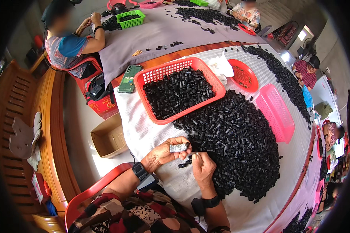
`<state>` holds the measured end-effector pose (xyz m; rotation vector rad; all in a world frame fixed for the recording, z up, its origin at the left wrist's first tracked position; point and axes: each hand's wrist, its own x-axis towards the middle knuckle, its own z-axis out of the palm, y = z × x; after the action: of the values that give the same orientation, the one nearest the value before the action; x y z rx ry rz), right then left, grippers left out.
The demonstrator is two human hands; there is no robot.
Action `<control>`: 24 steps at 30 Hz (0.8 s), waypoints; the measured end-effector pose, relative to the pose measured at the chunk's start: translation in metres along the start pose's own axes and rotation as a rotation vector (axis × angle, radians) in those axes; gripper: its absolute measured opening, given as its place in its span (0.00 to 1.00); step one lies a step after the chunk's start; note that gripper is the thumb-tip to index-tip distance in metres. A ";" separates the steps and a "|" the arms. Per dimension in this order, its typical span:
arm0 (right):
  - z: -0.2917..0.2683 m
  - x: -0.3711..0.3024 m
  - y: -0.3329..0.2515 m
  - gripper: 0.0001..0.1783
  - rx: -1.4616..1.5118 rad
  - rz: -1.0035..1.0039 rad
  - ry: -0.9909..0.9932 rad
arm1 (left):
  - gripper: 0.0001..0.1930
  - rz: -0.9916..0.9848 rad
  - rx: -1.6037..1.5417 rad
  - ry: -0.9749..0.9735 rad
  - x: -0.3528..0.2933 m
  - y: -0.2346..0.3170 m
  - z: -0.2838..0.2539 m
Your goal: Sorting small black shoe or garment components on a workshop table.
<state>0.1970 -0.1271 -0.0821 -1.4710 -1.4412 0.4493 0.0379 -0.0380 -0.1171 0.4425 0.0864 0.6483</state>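
Observation:
My left hand (168,153) is closed over the near edge of the black heap, a silvery-white wrap around one finger. At its fingertips it pinches a small black plastic piece (188,145). Beside it, my right hand (204,167) is closed with thumb and finger pressed together; what they hold, if anything, is too small to make out. A few loose black pieces (184,163) show between the hands. Past my right hand spreads a large heap of small black cylindrical parts (237,143) on the white cloth (134,116).
A red basket (144,79) full of black parts stands ahead, with a phone (130,79) at its left. A red plate (254,79), crumpled white paper (220,66) and a pink basket (278,112) lie right. A cardboard box (109,136) is left. Other people work around the tables.

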 end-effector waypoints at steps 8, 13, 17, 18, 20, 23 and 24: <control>0.000 0.001 -0.001 0.11 0.006 -0.019 -0.008 | 0.22 0.025 0.085 0.054 -0.003 0.003 0.011; 0.000 0.001 -0.002 0.11 0.016 -0.044 -0.001 | 0.24 -0.031 0.011 0.100 -0.004 0.004 0.012; -0.001 0.001 0.000 0.11 0.011 -0.030 -0.015 | 0.20 -0.005 0.005 0.073 -0.002 0.004 0.018; -0.001 0.001 0.000 0.11 0.008 -0.027 -0.016 | 0.20 0.008 0.029 0.048 -0.001 0.003 0.017; -0.001 0.001 -0.001 0.11 0.005 -0.025 -0.018 | 0.20 0.021 0.053 0.023 -0.001 0.002 0.012; 0.000 0.002 -0.002 0.11 0.012 -0.038 -0.015 | 0.19 -0.003 0.073 0.009 -0.002 0.000 0.002; -0.001 0.002 -0.002 0.11 0.011 -0.035 -0.014 | 0.19 -0.002 0.056 0.018 -0.002 -0.001 0.001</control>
<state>0.1965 -0.1264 -0.0794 -1.4348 -1.4712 0.4460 0.0373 -0.0401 -0.1165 0.4908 0.1220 0.6485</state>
